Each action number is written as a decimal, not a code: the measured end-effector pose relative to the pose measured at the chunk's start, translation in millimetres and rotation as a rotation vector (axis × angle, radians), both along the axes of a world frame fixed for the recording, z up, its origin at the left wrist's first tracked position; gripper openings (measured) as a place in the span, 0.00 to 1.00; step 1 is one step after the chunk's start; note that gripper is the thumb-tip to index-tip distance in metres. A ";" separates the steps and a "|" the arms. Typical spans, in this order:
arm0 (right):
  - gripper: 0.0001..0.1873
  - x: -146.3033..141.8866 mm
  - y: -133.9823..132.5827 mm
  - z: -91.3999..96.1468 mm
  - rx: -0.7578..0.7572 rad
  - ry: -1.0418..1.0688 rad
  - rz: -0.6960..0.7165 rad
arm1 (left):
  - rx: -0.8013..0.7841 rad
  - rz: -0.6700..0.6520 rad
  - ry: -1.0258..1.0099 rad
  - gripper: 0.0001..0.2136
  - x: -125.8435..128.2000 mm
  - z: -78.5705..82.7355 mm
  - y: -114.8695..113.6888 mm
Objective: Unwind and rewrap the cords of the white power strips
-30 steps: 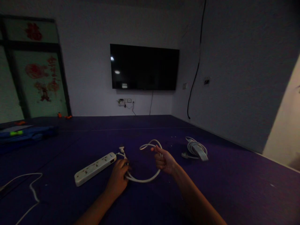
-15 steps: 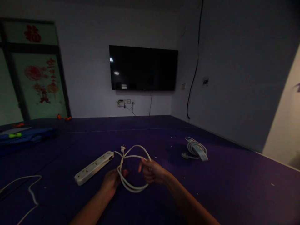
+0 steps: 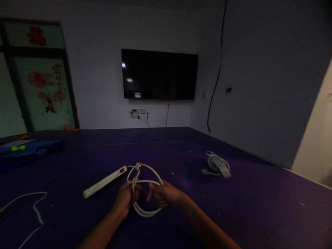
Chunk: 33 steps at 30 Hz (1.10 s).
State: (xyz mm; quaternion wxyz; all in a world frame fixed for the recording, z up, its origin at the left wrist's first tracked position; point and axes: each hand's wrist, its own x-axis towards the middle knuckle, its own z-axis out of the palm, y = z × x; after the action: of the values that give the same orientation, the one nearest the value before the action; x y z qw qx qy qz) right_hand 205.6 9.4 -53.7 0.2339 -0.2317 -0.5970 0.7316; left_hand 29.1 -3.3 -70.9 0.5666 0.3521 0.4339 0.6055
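Two hands on one white cord (image 3: 147,214) here: the left hand (image 3: 124,199) has its fingers wrapped round the left side of the loops, and the right hand (image 3: 165,193) is curled tight on the right side, one digit poking down. The cord hangs in a few loose loops between them, over the purple surface (image 3: 171,148), well in from its right edge. Plug (image 3: 138,166) looks to be at the top of the loops, kinda hard to make out. The power strip (image 3: 103,182) is just left of all that, slanted, with its red switch (image 3: 122,170) at the end nearer the far edge; it's smeary, so I can't tell if it's labelled. Closer to the right edge there's a cord bundle (image 3: 219,166) wound round a pale bar. Loose white cable (image 3: 38,213) on the left side, and a blue pile (image 3: 41,148) with a bright green patch farther up toward the far edge. Writing-wise, the glass door (image 3: 23,90) past that edge has red characters (image 3: 37,36); the top one looks like 福, the smaller column is too blurry for me. The wall TV (image 3: 159,74) is dark, just lamp reflections.
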 end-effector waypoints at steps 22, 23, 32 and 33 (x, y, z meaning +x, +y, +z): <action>0.24 -13.4 5.9 -12.7 0.793 -0.503 -0.658 | -0.135 0.010 -0.193 0.08 5.3 3.5 3.5; 0.24 -12.5 6.7 -13.2 0.855 -0.540 -0.651 | -0.150 0.022 -0.201 0.08 5.6 3.1 4.1; 0.31 -10.1 13.0 -16.3 1.054 -0.814 -0.498 | -0.159 0.032 -0.195 0.06 6.7 5.8 -0.1; 0.31 -10.4 11.6 -14.9 1.069 -0.823 -0.493 | -0.163 0.025 -0.186 0.06 7.0 6.6 -0.5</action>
State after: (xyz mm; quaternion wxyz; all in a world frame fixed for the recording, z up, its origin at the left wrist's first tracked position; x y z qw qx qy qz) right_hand 195.2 21.0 -68.6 0.2297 -0.4706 -0.8436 0.1184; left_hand 36.1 -3.8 -64.3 0.6236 0.2419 0.4315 0.6053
